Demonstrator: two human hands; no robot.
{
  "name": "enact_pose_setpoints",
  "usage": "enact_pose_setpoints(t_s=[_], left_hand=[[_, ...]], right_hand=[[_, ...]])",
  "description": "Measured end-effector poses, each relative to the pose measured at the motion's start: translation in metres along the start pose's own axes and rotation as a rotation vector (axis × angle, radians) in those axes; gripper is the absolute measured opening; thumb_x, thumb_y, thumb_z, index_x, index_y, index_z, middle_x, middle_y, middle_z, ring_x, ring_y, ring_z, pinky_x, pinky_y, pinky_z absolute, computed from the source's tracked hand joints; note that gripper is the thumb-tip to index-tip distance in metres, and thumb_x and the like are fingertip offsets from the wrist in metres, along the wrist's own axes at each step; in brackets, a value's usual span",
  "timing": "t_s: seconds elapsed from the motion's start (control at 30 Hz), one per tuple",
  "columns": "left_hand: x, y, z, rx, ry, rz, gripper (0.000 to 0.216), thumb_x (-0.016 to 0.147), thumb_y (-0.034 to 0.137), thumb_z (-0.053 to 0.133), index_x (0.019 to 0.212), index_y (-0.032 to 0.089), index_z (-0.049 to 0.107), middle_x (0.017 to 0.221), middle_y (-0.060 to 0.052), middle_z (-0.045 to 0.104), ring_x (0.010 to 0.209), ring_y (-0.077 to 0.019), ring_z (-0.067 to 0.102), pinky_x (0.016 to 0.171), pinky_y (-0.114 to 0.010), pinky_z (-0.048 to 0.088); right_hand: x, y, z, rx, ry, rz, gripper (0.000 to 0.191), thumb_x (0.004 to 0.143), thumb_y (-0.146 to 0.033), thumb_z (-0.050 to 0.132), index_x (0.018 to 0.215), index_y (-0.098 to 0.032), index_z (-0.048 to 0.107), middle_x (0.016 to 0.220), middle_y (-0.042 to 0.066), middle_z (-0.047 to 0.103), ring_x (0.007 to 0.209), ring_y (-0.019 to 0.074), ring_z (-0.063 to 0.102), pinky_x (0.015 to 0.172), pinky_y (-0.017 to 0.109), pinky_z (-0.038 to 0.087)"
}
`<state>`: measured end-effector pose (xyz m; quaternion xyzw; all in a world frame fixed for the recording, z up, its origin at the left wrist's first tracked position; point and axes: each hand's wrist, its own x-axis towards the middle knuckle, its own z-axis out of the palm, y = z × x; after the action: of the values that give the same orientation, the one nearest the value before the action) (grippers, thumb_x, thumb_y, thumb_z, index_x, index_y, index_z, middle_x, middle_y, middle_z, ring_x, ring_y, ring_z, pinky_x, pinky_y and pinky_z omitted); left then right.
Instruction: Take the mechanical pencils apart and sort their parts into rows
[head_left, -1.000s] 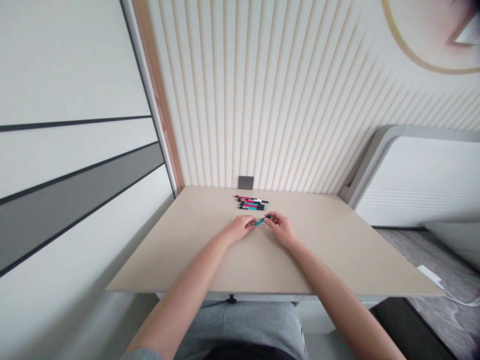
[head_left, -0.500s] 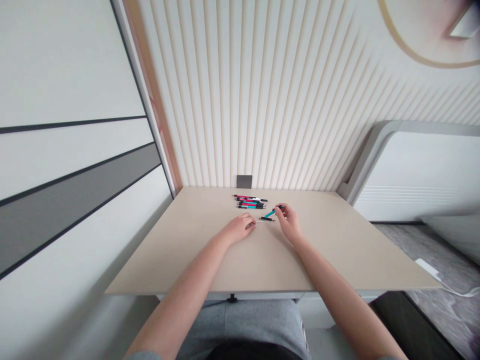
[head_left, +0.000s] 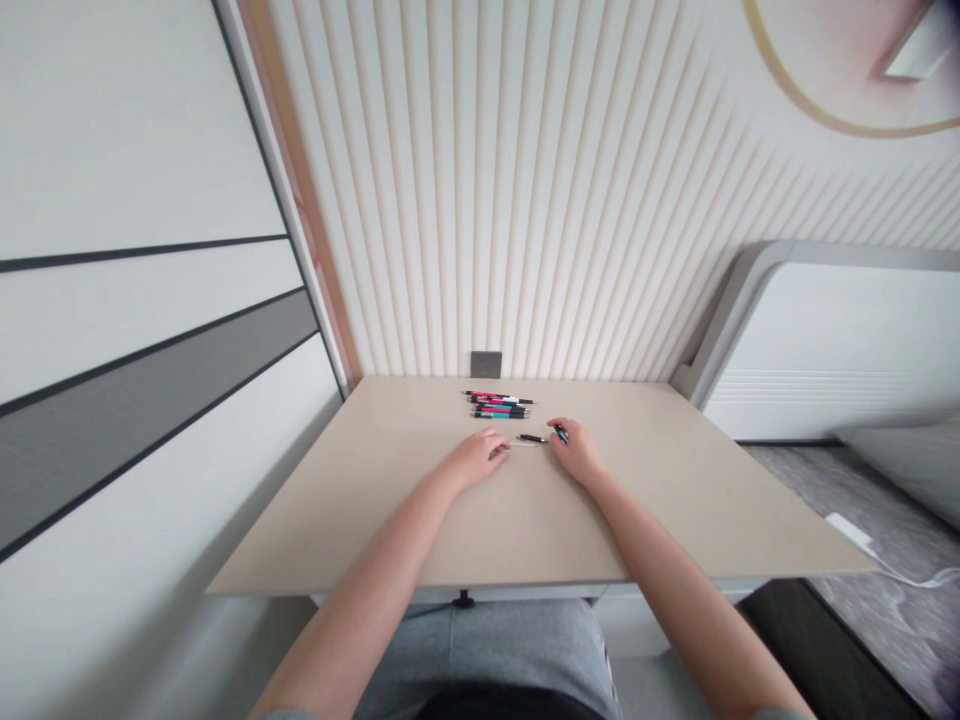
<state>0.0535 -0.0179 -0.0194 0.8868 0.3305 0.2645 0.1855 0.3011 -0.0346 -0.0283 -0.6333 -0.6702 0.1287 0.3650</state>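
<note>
My left hand rests on the desk with its fingers curled. A thin pale rod like a pen refill sticks out to the right from its fingertips. Just behind that rod lies a short black pen part, between my two hands. My right hand is closed around a black and teal pen barrel, largely covered by the fingers. Farther back, several pens in red, teal, black and white lie side by side in a row, roughly parallel to the wall.
The beige desk meets a ribbed white wall with a dark socket plate. A white cabinet stands at the left. On the right are a bed headboard and a white device with a cable.
My right hand has lowered toward the desk and turned, drawing the teal barrel away from the black part and into the fingers. My left hand has stayed in place.
</note>
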Motion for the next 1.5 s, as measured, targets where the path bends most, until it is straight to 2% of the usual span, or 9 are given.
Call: enact_pose_setpoints(t_s=[0.37,0.6,0.73,0.87,1.0,1.1,1.23,1.4,1.5], left_hand=[[-0.001,-0.001,0.001,0.004,0.003,-0.009,0.014,0.088,0.023,0.055,0.096,0.018,0.066,0.096,-0.005,0.062,0.083,-0.0159,0.062,0.08,-0.026,0.048],[-0.001,0.002,-0.002,-0.006,0.008,-0.012,0.014,0.087,0.021,0.055,0.095,0.018,0.066,0.095,-0.005,0.062,0.082,-0.0161,0.062,0.079,-0.027,0.048],[0.0,0.004,-0.003,-0.029,0.019,-0.033,0.014,0.086,0.021,0.056,0.096,0.018,0.065,0.096,-0.006,0.063,0.081,-0.0162,0.061,0.079,-0.028,0.048],[0.002,0.002,-0.002,-0.097,0.089,-0.093,0.029,0.084,0.023,0.058,0.113,0.019,0.06,0.097,-0.004,0.063,0.07,-0.0131,0.058,0.074,-0.027,0.049],[0.001,0.002,-0.005,-0.169,0.161,-0.137,0.043,0.085,0.028,0.058,0.127,0.022,0.049,0.095,-0.001,0.061,0.058,-0.0085,0.051,0.065,-0.024,0.048],[0.0,0.007,-0.008,-0.148,0.153,-0.101,0.031,0.087,0.032,0.057,0.116,0.021,0.058,0.093,-0.002,0.064,0.061,-0.0104,0.054,0.066,-0.024,0.048],[-0.001,0.012,-0.011,-0.057,0.105,-0.017,0.021,0.093,0.034,0.05,0.091,0.021,0.066,0.088,-0.004,0.067,0.08,-0.0169,0.061,0.078,-0.028,0.047],[-0.002,0.008,-0.014,-0.009,0.172,-0.042,0.017,0.094,0.03,0.047,0.098,0.022,0.062,0.098,-0.004,0.065,0.093,-0.0189,0.06,0.085,-0.031,0.047],[-0.003,0.003,-0.016,0.015,0.198,-0.052,0.015,0.093,0.026,0.048,0.101,0.022,0.06,0.1,-0.004,0.063,0.095,-0.0192,0.06,0.085,-0.031,0.047]], right_hand=[[-0.004,-0.002,-0.002,-0.117,-0.122,-0.073,0.023,0.085,-0.034,0.055,0.098,-0.024,0.071,0.099,0.006,0.07,0.094,0.0217,0.063,0.084,0.03,0.043],[-0.004,-0.005,-0.004,-0.11,-0.142,-0.079,0.02,0.086,-0.031,0.054,0.093,-0.023,0.07,0.097,0.005,0.07,0.091,0.0209,0.063,0.081,0.03,0.043],[-0.003,-0.007,-0.004,-0.029,-0.092,-0.069,0.022,0.087,-0.031,0.05,0.094,-0.023,0.069,0.097,0.006,0.07,0.09,0.0209,0.062,0.083,0.031,0.043],[-0.005,-0.014,-0.005,0.082,-0.054,-0.126,0.025,0.089,-0.034,0.047,0.095,-0.022,0.068,0.098,0.006,0.07,0.09,0.0211,0.062,0.084,0.033,0.044],[-0.012,-0.029,-0.003,0.121,-0.101,-0.255,0.024,0.091,-0.034,0.046,0.097,-0.022,0.067,0.097,0.005,0.07,0.09,0.0194,0.062,0.083,0.031,0.045],[-0.017,-0.042,0.002,0.104,-0.141,-0.335,0.023,0.093,-0.033,0.046,0.1,-0.024,0.066,0.098,0.004,0.069,0.091,0.0183,0.063,0.083,0.03,0.045],[-0.02,-0.051,0.009,0.018,-0.175,-0.39,0.024,0.094,-0.033,0.045,0.106,-0.026,0.066,0.1,0.004,0.067,0.091,0.0179,0.064,0.082,0.028,0.045],[-0.012,-0.04,0.009,-0.14,-0.035,-0.218,0.031,0.096,-0.034,0.04,0.115,-0.027,0.064,0.103,0.006,0.064,0.089,0.0187,0.064,0.076,0.026,0.044],[-0.007,-0.029,0.009,-0.23,-0.016,-0.117,0.034,0.095,-0.029,0.038,0.118,-0.026,0.063,0.103,0.007,0.063,0.087,0.0182,0.064,0.073,0.025,0.042]])
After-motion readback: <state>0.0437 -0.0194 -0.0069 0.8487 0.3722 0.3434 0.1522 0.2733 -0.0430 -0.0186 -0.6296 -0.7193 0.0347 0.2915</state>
